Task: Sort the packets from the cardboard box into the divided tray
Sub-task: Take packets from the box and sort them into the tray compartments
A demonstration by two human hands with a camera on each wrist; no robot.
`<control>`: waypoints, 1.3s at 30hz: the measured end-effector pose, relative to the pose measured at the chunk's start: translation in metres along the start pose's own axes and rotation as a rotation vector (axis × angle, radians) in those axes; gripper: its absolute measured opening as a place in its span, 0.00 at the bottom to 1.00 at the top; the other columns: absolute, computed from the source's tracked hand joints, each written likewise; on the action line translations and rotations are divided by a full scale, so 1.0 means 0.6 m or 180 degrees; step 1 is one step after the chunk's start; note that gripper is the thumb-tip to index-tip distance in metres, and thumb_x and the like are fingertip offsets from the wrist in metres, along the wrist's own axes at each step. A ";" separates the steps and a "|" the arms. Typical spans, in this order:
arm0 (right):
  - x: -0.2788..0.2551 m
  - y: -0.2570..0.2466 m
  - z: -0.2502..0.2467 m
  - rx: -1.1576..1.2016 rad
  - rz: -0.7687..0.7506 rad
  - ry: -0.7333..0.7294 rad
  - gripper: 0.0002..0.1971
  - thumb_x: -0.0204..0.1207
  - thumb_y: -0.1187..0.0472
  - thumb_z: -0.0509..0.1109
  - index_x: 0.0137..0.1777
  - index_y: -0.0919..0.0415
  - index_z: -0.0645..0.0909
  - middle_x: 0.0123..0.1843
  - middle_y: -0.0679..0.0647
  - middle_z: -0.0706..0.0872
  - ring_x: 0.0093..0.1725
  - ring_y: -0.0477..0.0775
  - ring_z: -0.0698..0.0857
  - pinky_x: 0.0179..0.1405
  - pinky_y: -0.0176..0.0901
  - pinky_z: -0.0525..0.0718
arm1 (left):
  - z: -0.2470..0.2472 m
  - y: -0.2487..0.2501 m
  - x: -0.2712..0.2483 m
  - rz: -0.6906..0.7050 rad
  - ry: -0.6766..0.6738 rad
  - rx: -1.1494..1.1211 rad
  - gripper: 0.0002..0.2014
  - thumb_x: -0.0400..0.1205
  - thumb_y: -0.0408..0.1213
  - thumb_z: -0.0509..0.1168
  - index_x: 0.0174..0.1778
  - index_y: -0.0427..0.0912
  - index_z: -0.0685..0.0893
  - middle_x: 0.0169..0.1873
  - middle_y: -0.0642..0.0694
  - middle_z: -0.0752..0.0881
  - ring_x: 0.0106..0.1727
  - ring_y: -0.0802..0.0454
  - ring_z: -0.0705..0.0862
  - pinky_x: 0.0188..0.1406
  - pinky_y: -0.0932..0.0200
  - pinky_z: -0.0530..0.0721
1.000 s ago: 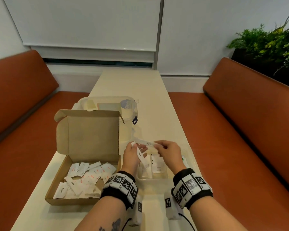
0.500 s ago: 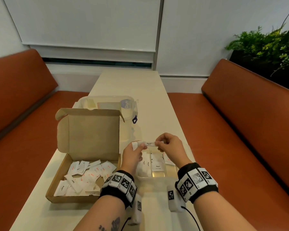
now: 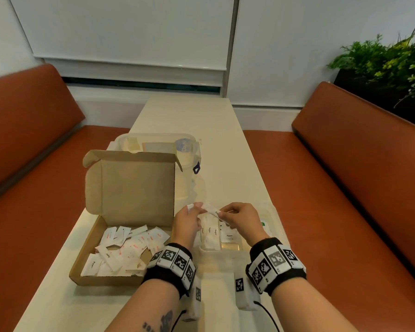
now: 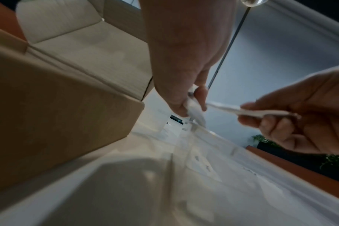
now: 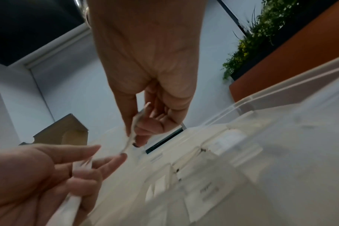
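My right hand (image 3: 240, 218) pinches a white sugar packet (image 3: 214, 212) at mid-frame, above the divided tray (image 3: 272, 213); my left hand (image 3: 186, 221) pinches another packet (image 3: 190, 207); loose packets (image 3: 127, 248) fill the cardboard box (image 3: 86, 255), lower left.

Cardboard box (image 3: 129, 212) left of divided tray (image 3: 277, 219)

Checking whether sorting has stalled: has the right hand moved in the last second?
Yes. The right hand has shifted slightly toward the table's far end, away from the divided tray's near edge.
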State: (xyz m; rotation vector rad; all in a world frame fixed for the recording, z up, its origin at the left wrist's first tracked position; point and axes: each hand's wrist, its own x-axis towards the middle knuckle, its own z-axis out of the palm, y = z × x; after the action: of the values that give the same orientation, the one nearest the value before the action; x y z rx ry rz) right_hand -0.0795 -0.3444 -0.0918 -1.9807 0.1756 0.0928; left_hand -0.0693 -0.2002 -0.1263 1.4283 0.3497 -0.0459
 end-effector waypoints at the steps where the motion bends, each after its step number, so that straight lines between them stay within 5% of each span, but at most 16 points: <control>1: 0.002 0.002 0.005 -0.0028 0.0071 0.0118 0.02 0.71 0.65 0.75 0.39 0.60 0.85 0.34 0.55 0.87 0.27 0.45 0.82 0.28 0.33 0.80 | -0.002 0.000 0.002 -0.0003 0.0036 -0.0102 0.07 0.85 0.38 0.59 0.48 0.40 0.82 0.39 0.49 0.86 0.24 0.56 0.70 0.23 0.65 0.73; 9: 0.005 0.021 0.080 -0.0833 0.0146 -0.0035 0.08 0.69 0.74 0.64 0.36 0.62 0.80 0.35 0.56 0.84 0.37 0.55 0.82 0.42 0.44 0.84 | -0.012 -0.001 0.011 -0.0019 0.0190 -0.0485 0.16 0.89 0.33 0.49 0.68 0.34 0.76 0.57 0.38 0.83 0.38 0.54 0.76 0.36 0.65 0.79; 14: 0.008 0.024 0.092 -0.1100 0.0017 -0.0166 0.07 0.69 0.73 0.68 0.45 0.64 0.83 0.43 0.62 0.88 0.41 0.59 0.87 0.45 0.47 0.86 | -0.022 0.000 0.017 -0.0011 0.0084 -0.0593 0.16 0.89 0.33 0.49 0.69 0.33 0.75 0.55 0.37 0.83 0.42 0.53 0.81 0.42 0.64 0.81; 18: 0.016 0.028 0.088 -0.1179 0.0000 -0.0170 0.18 0.69 0.72 0.72 0.60 0.64 0.79 0.47 0.62 0.88 0.46 0.57 0.87 0.46 0.40 0.82 | -0.020 -0.001 0.014 0.0037 0.0040 -0.0585 0.16 0.89 0.34 0.49 0.69 0.33 0.75 0.54 0.38 0.84 0.43 0.53 0.81 0.41 0.64 0.81; 27: 0.017 0.042 0.103 -0.1626 -0.0318 -0.0165 0.22 0.69 0.72 0.72 0.63 0.61 0.76 0.48 0.56 0.82 0.47 0.55 0.81 0.44 0.39 0.77 | -0.017 0.011 0.003 0.0050 -0.0167 -0.0596 0.15 0.90 0.35 0.49 0.69 0.35 0.75 0.55 0.39 0.85 0.49 0.50 0.82 0.46 0.63 0.81; 30: 0.020 0.045 0.104 -0.2063 -0.0487 -0.0299 0.19 0.73 0.70 0.69 0.64 0.61 0.80 0.55 0.57 0.81 0.55 0.56 0.81 0.51 0.39 0.75 | -0.015 0.017 -0.004 0.0089 -0.0193 -0.0517 0.16 0.90 0.35 0.48 0.69 0.36 0.75 0.56 0.41 0.85 0.53 0.48 0.81 0.49 0.61 0.80; 33: 0.020 0.043 0.103 -0.2294 -0.0528 -0.0532 0.15 0.76 0.69 0.66 0.61 0.61 0.84 0.50 0.56 0.78 0.53 0.56 0.81 0.53 0.41 0.77 | -0.015 0.022 -0.010 0.0163 -0.0245 -0.0391 0.16 0.90 0.36 0.48 0.69 0.38 0.75 0.58 0.42 0.85 0.59 0.48 0.80 0.57 0.56 0.78; 36: 0.019 0.031 0.091 -0.1638 -0.0363 -0.0338 0.14 0.79 0.65 0.65 0.63 0.62 0.83 0.56 0.58 0.84 0.55 0.55 0.83 0.59 0.44 0.79 | -0.016 0.025 -0.011 0.0234 -0.0313 -0.0325 0.17 0.90 0.37 0.47 0.71 0.39 0.74 0.57 0.46 0.85 0.62 0.49 0.78 0.63 0.55 0.73; 39: 0.010 0.012 0.074 -0.0213 -0.0101 -0.0054 0.13 0.83 0.58 0.61 0.48 0.62 0.85 0.39 0.54 0.88 0.38 0.51 0.84 0.39 0.41 0.83 | -0.014 0.025 -0.007 0.0276 -0.0360 -0.0336 0.17 0.90 0.38 0.47 0.71 0.40 0.74 0.59 0.46 0.85 0.65 0.49 0.77 0.67 0.54 0.71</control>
State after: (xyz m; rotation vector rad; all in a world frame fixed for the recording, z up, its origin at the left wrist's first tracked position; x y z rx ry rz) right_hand -0.0742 -0.3073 -0.1167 -2.0480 0.1315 0.0962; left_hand -0.0716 -0.1907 -0.1115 1.3286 0.1941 -0.0371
